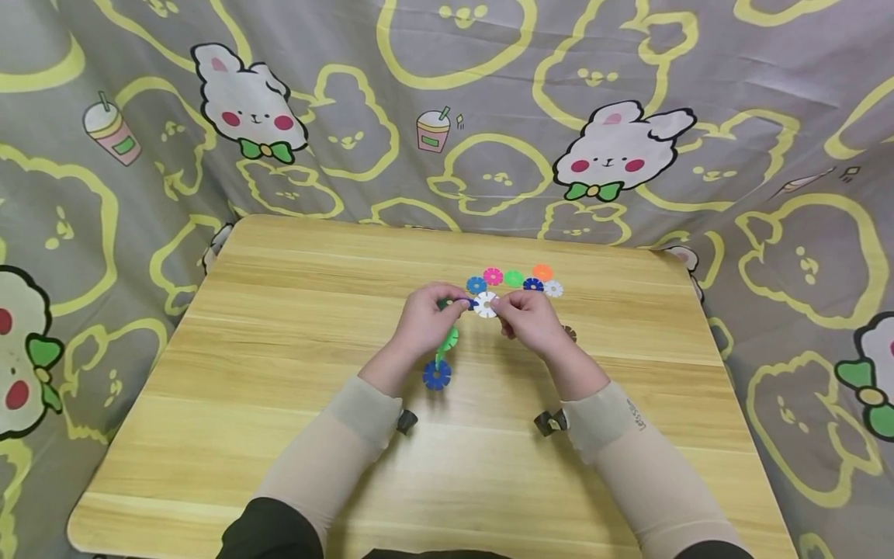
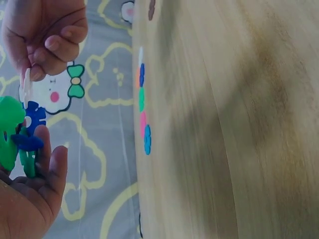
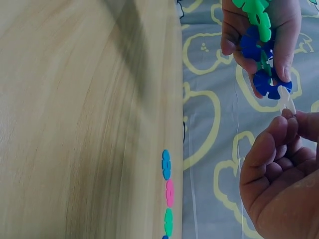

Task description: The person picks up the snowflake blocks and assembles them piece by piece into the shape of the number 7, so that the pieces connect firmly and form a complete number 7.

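Note:
My left hand (image 1: pixel 424 320) grips a chain of notched plastic discs, blue and green ones slotted crosswise into each other. A green disc (image 1: pixel 450 338) and a blue disc (image 1: pixel 437 375) hang below that hand. Between thumb and fingers, my right hand (image 1: pixel 534 318) pinches a white notched disc (image 1: pixel 484 305). In the right wrist view the edge of this white disc (image 3: pixel 286 99) meets the blue disc (image 3: pixel 267 85) at the chain's end, where the left thumb presses. Fingers hide part of the chain.
Beyond the hands, several loose discs lie on the wooden table (image 1: pixel 230 373): light blue (image 1: pixel 476 286), pink (image 1: pixel 493 276), green (image 1: pixel 513 279), dark blue (image 1: pixel 534 285), orange (image 1: pixel 542 272) and white (image 1: pixel 553 289). A brown disc (image 1: pixel 570 334) lies partly behind the right hand. Patterned curtains surround the table.

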`<state>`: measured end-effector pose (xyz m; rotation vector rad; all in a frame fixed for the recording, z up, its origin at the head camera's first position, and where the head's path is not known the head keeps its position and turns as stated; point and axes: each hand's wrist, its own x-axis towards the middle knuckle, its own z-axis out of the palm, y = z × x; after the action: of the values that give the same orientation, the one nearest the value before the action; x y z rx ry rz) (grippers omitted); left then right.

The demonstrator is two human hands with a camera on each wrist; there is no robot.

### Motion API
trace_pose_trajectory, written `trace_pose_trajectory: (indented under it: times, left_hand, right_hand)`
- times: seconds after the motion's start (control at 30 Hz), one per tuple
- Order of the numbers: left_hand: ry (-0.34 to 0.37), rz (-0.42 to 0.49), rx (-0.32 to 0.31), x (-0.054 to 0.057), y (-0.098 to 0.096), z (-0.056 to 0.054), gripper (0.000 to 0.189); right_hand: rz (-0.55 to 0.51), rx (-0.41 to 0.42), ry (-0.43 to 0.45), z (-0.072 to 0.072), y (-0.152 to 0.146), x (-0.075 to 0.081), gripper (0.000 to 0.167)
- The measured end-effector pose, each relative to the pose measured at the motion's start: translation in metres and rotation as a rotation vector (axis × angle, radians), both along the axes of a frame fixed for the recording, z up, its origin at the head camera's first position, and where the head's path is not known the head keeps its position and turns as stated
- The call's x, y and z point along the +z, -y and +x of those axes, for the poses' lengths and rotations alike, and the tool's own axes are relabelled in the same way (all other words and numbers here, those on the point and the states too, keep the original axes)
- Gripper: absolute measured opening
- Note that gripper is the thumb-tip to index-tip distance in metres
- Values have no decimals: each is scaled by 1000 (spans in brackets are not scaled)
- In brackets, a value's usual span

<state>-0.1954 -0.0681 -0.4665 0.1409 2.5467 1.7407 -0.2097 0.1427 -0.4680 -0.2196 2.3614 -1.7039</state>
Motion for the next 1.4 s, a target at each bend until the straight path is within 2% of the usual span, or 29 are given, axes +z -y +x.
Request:
trace_pose_trajectory:
  times: [0.23, 0.57, 0.77, 1.07, 1.27, 1.4]
  left_hand:
    - [-19, 13, 7, 1, -2, 3, 11]
    - [-55, 49, 2, -2, -5, 3, 12]
    - [-76, 58, 16, -5, -7, 3, 12]
    - [-110, 56, 29, -4, -10, 6, 12]
    - [-91, 43, 0, 0, -9, 7, 12]
    - [-94, -11, -28, 2, -6, 7, 11]
  right_hand:
    - [-17, 5, 2, 2, 2, 0, 32]
    - [-154, -40, 168, 5, 4, 1, 30]
    - [-166, -76, 145, 10, 9, 2, 32]
    - [-184, -135, 155, 16, 18, 4, 33]
    - [-149, -107, 162, 13, 13, 7, 31]
    - [-148, -79, 168, 10, 11, 6, 30]
